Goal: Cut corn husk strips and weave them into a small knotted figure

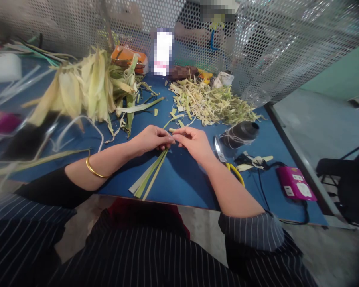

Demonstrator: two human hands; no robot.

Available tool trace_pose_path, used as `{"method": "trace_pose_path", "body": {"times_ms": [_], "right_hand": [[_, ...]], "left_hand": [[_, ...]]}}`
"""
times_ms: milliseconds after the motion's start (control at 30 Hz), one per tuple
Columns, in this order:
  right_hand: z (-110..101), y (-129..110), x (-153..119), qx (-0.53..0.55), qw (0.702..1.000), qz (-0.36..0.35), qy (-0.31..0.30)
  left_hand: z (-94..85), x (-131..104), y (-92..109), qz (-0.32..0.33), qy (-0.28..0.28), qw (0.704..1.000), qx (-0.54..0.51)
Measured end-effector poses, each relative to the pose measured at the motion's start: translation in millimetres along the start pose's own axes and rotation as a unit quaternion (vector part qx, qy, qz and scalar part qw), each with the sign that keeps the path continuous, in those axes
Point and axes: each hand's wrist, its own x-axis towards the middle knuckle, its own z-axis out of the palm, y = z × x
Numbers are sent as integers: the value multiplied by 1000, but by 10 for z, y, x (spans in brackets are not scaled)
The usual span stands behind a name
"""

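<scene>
A few narrow green husk strips (149, 175) fan down toward the table's front edge, their upper ends inside the fingers of my left hand (154, 139). That hand is closed on them. My right hand (193, 142) meets it fingertip to fingertip, its thumb and fingers pinched together; what they hold is too small to make out. Thin strip ends stick out above the fingertips. Right of my right hand lie scissors (219, 149) with yellow handles, beside a black thread cone (242, 133) wound with pale thread.
Corn husks (92, 87) are heaped at the back left, with husk scraps (212, 101) at the back right. A lit phone (163, 52) stands against the perforated screen. A magenta power socket (296, 183) with a black cable sits at the right edge of the blue table (188, 187).
</scene>
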Motion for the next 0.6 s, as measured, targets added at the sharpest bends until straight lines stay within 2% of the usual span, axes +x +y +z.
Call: {"method": "trace_pose_path", "body": {"times_ms": [167,300,400,600], "right_hand": [[-14,52,-4,-118,991,-56,25],[-11,46,-5,-170,981,-86,29],[4,36,-12,-176,979,-99,24],[7,27,-20,-151,985,-80,-18]], "left_hand": [[5,-11,9,1,14,1000,-10],[20,-3,-3,2,41,999,-32],[25,8,-16,-9,55,996,-64],[13,2,-10,-25,65,994,-88]]}}
